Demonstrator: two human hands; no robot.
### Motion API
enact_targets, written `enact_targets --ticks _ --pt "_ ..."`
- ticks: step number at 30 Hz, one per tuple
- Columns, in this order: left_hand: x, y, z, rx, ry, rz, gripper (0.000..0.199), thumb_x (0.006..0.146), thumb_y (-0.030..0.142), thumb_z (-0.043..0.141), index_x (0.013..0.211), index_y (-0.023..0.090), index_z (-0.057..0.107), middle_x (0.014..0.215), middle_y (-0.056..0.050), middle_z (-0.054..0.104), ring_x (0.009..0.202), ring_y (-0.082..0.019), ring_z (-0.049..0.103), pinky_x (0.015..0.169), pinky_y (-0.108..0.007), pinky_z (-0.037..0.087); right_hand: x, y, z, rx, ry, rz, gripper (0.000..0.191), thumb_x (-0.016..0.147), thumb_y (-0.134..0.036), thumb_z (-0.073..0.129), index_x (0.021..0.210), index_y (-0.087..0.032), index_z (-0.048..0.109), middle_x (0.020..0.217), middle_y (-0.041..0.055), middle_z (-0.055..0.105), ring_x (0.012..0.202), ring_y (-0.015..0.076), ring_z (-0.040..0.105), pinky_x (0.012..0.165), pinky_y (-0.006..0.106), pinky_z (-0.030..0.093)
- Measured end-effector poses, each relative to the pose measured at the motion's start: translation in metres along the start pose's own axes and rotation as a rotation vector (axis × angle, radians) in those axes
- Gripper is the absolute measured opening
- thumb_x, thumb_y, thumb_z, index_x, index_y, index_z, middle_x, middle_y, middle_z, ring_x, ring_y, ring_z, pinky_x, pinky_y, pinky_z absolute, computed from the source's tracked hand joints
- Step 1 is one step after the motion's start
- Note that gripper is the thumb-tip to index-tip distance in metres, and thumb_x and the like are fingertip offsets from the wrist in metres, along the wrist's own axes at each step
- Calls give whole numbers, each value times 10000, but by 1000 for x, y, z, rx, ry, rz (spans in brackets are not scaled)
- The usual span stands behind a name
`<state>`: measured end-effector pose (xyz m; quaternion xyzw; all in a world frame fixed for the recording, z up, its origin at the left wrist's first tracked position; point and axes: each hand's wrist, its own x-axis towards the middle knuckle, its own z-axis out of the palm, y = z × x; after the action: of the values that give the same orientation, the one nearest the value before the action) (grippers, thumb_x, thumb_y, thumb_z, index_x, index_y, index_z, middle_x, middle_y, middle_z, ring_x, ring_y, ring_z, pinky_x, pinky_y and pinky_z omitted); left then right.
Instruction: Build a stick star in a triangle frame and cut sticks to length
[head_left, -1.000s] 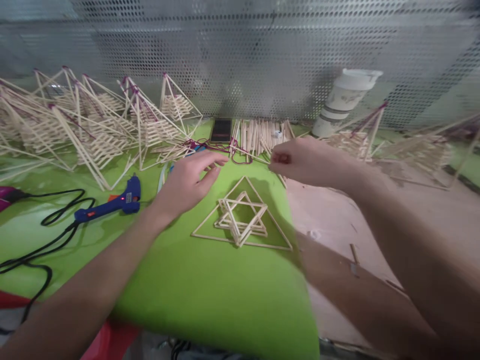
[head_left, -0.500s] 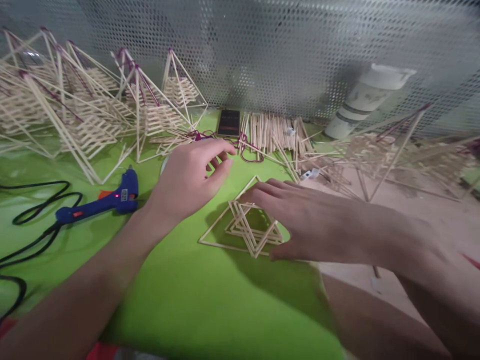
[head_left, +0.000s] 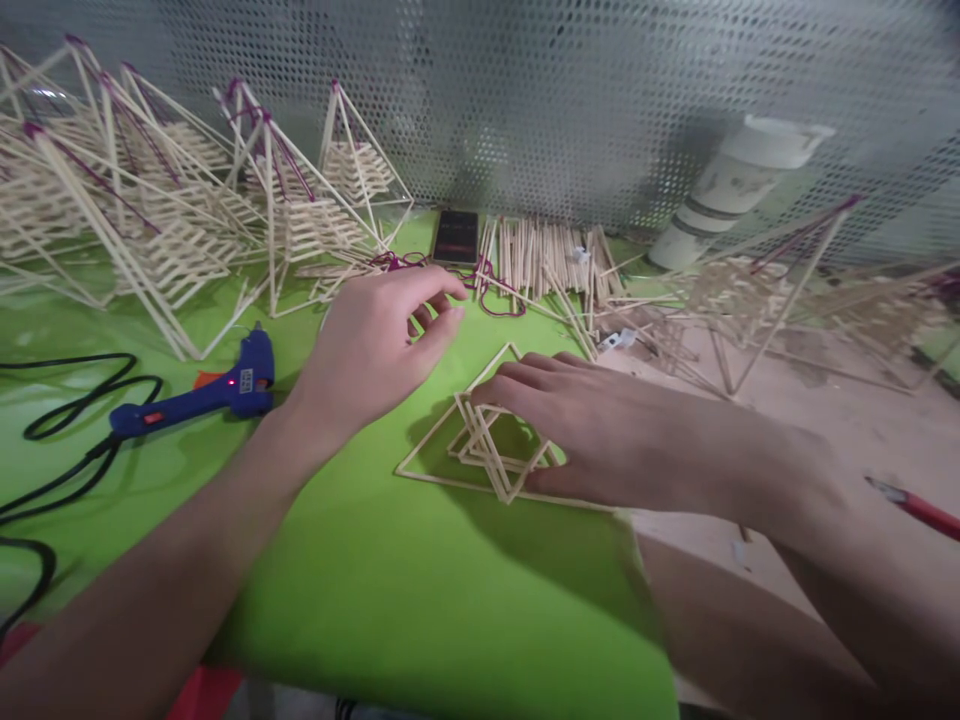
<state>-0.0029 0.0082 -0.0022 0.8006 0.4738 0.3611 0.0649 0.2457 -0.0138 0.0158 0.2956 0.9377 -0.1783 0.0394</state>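
- Head view, right hand: the right hand (head_left: pixel 592 430) reaches palm down over the star-shaped stick frame (head_left: pixel 495 465). Its fingers touch the upper part of the frame and its thumb is at the lower right side. Thumb and fingers are apart, spanning part of the star; whether they clamp it cannot be told.
- Head view, left hand: the left hand (head_left: pixel 379 345) hovers to the upper left of the star with nothing in its grip, fingers curled, a gap between thumb and forefinger.
- Head view, frames: the star lies on the green cover (head_left: pixel 420 600), made of overlapping stick triangles. A larger stick triangle (head_left: pixel 431 437) surrounds most of it, and the star's lower tip crosses its bottom edge. The right hand hides part of both.
- Head view, left side: a blue glue gun (head_left: pixel 202 395) with a small red light lies left of the left forearm, beside an orange piece (head_left: pixel 208 380). A black cable (head_left: pixel 101 450) runs from its handle end. Behind stand several stick pyramids (head_left: pixel 300 225) with purple tips.
- Head view, back: a dark phone (head_left: pixel 456 237) lies beside a pile of loose sticks (head_left: pixel 532 262), with purple thread (head_left: pixel 502 305) in front. A perforated metal panel (head_left: pixel 525 110) rises behind them.
- Head view, right side: a tilted white container (head_left: pixel 731 185) with dark bands is near the panel. A red-handled tool (head_left: pixel 919 510) shows at the right edge, over the pale surface (head_left: pixel 832 430).
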Motion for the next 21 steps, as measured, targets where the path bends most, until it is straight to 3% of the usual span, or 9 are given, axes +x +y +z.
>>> enact_targets --ticks 7,21 --pt "0 0 0 -18 1 -28 239 996 279 590 1097 231 801 1076 -37 830 885 -225 761 738 -327 602 0 -1 -1 30 -6 -1 618 967 -389 729 1539 -272 527 1531 117 614 1392 376 562 1166 593 438" --pt "0 0 -1 -2 -6 -14 241 1009 291 592 1096 222 806 1078 -36 844 863 -215 775 776 -332 617 0 0 4 -12 -10 -2 675 970 -315 714 1591 -228 464 1557 148 597 1423 365 541 1175 594 430"
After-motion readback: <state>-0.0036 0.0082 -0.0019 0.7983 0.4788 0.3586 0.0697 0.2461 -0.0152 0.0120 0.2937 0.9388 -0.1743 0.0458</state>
